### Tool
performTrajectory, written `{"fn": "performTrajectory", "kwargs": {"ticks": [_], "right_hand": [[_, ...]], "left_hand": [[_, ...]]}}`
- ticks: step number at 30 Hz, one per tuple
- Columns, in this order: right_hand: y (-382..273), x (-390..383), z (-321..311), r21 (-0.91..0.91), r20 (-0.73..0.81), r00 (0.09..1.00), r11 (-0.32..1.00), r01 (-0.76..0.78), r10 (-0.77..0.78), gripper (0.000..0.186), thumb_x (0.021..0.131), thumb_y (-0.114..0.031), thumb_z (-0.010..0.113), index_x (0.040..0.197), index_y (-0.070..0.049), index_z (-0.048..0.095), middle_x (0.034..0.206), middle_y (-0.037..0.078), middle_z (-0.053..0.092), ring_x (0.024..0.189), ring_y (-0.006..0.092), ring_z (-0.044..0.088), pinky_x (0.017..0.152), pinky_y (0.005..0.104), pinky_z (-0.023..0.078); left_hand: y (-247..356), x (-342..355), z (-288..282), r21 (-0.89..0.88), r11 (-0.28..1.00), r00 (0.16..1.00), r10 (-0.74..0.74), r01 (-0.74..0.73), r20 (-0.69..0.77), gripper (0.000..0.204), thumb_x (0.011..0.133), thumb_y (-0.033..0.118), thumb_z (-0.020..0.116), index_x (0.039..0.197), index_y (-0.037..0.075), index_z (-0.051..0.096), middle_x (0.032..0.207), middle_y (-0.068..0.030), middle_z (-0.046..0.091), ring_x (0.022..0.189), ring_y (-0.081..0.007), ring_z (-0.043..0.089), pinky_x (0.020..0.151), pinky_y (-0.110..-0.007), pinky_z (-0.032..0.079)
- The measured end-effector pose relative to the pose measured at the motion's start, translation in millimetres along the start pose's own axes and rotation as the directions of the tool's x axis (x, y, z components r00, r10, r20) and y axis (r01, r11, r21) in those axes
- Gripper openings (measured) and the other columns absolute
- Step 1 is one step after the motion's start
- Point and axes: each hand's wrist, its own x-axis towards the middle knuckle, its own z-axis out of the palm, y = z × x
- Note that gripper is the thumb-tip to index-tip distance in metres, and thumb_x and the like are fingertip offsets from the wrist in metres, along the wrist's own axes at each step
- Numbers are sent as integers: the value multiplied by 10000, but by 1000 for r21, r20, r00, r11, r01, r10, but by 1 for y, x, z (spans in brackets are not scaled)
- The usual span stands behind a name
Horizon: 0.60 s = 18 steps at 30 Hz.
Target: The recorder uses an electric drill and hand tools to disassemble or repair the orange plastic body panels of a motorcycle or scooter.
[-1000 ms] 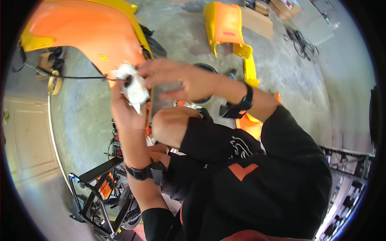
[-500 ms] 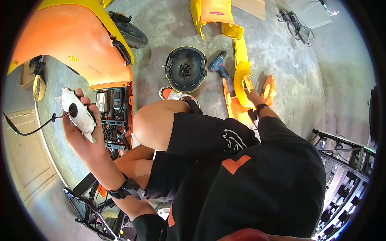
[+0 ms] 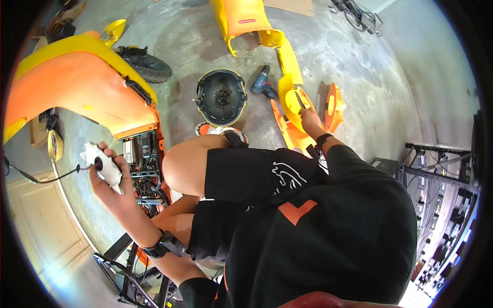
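Observation:
My left hand [image 3: 114,194], raised on the left, is closed round a white plastic lamp housing [image 3: 110,175]. From the round black grommet at its back trails a thin dark cable [image 3: 49,179] with a plug. My right hand [image 3: 310,122] reaches forward with its fingers closed at the edge of a yellow curved panel [image 3: 291,104]. A dark slim shape beside the fingertips is too small to name. Under the yellow panel lies an orange plastic fairing [image 3: 294,137], and another orange piece [image 3: 334,109] rests to its right.
The orange-yellow scooter body [image 3: 77,87] stands at left, wiring exposed [image 3: 146,174]. An upturned helmet [image 3: 205,105] holding several screws [image 3: 222,98] and a cordless drill [image 3: 263,83] lie on the floor. A large yellow-orange panel [image 3: 249,23] is farther off. Black racks [image 3: 436,174] stand at right.
My view has shifted, so the scene sits differently. The yellow curved panel at my right hand has turned, showing a broader face. My left hand still holds the lamp housing.

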Motion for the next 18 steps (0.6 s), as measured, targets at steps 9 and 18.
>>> {"fn": "performTrajectory", "kwargs": {"ticks": [9, 18], "right_hand": [[-6, 44, 18, 319, 79, 991, 938, -131, 112, 259, 791, -197, 699, 1024, -84, 690, 1049, 173, 674, 945, 351, 647, 835, 433, 502], [68, 15, 42, 617, -67, 945, 757, -213, 321, 553, 827, -234, 675, 1332, -95, 497, 1094, 210, 653, 1060, 336, 625, 893, 418, 496]], "left_hand": [[5, -16, -4, -33, 999, 998, -7, 5, -57, 460, 966, 129, 437, 1388, -40, 368, 1317, -194, 539, 1068, -289, 576, 892, -403, 462], [2, -16, -5, 26, 999, 995, 34, -32, -95, 457, 983, 165, 415, 1397, -23, 367, 1316, -191, 543, 1052, -260, 586, 872, -379, 480]]}}
